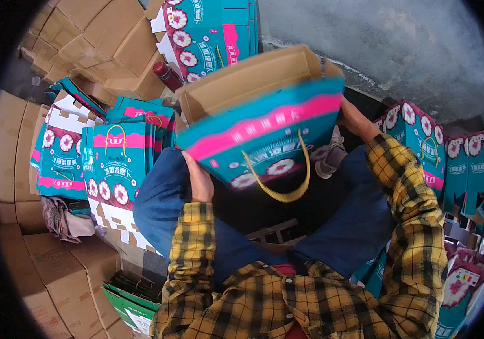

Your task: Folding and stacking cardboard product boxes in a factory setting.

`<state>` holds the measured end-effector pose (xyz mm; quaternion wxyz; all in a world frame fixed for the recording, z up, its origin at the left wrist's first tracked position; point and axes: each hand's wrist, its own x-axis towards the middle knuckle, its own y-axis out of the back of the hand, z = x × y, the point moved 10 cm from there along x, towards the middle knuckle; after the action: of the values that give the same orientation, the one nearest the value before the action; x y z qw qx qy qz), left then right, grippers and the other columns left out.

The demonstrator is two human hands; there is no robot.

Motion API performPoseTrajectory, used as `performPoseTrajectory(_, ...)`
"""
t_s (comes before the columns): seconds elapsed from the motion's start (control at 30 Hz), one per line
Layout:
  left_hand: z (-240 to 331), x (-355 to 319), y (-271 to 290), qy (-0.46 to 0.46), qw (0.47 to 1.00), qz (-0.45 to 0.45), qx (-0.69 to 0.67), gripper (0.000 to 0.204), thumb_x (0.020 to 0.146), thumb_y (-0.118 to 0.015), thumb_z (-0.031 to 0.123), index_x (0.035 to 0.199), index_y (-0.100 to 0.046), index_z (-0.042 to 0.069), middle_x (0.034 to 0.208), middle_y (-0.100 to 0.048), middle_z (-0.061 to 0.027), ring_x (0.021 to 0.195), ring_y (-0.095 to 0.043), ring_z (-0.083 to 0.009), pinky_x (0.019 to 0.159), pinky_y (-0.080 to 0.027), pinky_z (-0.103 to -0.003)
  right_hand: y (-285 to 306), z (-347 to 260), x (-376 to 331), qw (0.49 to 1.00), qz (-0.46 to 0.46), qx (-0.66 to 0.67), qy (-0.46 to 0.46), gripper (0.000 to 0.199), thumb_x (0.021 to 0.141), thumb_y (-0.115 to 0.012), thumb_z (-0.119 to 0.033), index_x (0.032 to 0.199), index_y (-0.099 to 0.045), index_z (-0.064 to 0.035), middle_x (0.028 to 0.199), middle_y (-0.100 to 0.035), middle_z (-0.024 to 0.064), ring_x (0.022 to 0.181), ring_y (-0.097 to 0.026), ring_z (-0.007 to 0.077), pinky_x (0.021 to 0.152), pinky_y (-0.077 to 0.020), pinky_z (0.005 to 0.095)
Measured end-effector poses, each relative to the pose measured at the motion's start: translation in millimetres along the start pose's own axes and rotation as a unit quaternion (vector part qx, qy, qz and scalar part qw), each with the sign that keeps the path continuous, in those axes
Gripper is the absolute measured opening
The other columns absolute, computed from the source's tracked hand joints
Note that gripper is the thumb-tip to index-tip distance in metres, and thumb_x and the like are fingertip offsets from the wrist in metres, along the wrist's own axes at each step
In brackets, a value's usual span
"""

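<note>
I see the teal-and-pink carton point(259, 150) held over the lap point(343, 226) between left hand point(199, 179) and right hand point(356, 117) — each half-curled on an end, fingers partly hidden — its long axis slanting crosswise, neither nearer.

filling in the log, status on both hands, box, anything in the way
Left hand and right hand holding the box at opposite ends. Open side showing, yellow handle hanging. Nothing visibly blocking; flat boxes stacked left.

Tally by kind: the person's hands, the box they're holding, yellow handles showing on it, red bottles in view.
Hands: 2 (left hand, right hand)
Held box: 1
Yellow handle: 1
Red bottle: 1
Total: 5
</note>
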<state>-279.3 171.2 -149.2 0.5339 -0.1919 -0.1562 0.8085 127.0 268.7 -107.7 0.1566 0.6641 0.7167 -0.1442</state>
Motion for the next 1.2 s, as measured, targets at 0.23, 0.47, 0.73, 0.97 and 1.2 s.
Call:
performPoseTrajectory(0.23,-11,-14,-10,-0.005,0.993,-0.096,0.071,0.061,0.102,-0.039,0.041,0.149,-0.026,0.006,0.150,-0.035,-0.0085,0.140,-0.029,-0.0215,0.115,-0.021,-0.037,-10,-4,5,0.989,-0.104,-0.041,0.098,0.069,0.097,-0.042,-0.057,0.144,-0.038,-0.0068,0.140,-0.048,0.0069,0.121,-0.050,0.0172,0.103,-0.0405,0.0330)
performPoseTrajectory(0.47,-27,-8,10,0.013,0.984,-0.082,0.158,0.059,0.102,-0.038,0.042,0.145,-0.035,0.001,0.150,-0.035,-0.0112,0.140,-0.028,-0.0227,0.116,-0.019,-0.037,3,30,30,0.979,-0.151,-0.122,-0.056,0.069,0.094,-0.048,-0.057,0.141,-0.043,-0.0069,0.138,-0.050,0.0103,0.122,-0.049,0.0203,0.102,-0.0399,0.0352)
performPoseTrajectory(0.73,-10,-6,-10,0.046,0.942,-0.111,0.313,0.068,0.102,-0.033,0.050,0.137,-0.042,-0.008,0.138,-0.048,-0.0180,0.136,-0.034,-0.0233,0.114,-0.021,-0.034,-97,-25,2,0.616,-0.093,-0.710,0.328,0.032,0.081,-0.063,-0.031,0.095,-0.068,-0.0025,0.104,-0.066,0.0202,0.096,-0.064,0.0332,0.085,-0.0493,0.0413)
performPoseTrajectory(0.97,-14,0,0,0.015,0.882,-0.146,0.447,0.071,0.097,-0.040,0.056,0.128,-0.052,-0.007,0.141,-0.043,-0.0259,0.138,-0.033,-0.0333,0.114,-0.023,-0.039,-114,11,18,0.437,-0.147,-0.864,0.201,0.005,0.075,-0.067,-0.014,0.073,-0.071,-0.0139,0.072,-0.068,0.0017,0.070,-0.065,0.0252,0.069,-0.0482,0.0381)
performPoseTrajectory(1.2,-1,-8,-20,0.002,0.849,-0.155,0.505,0.066,0.093,-0.050,0.053,0.121,-0.056,-0.006,0.139,-0.045,-0.0278,0.133,-0.040,-0.0360,0.110,-0.029,-0.040,-96,32,31,0.350,-0.117,-0.908,0.198,0.013,0.078,-0.064,-0.017,0.067,-0.071,-0.0192,0.070,-0.067,-0.0020,0.067,-0.064,0.0179,0.059,-0.0402,0.0328)
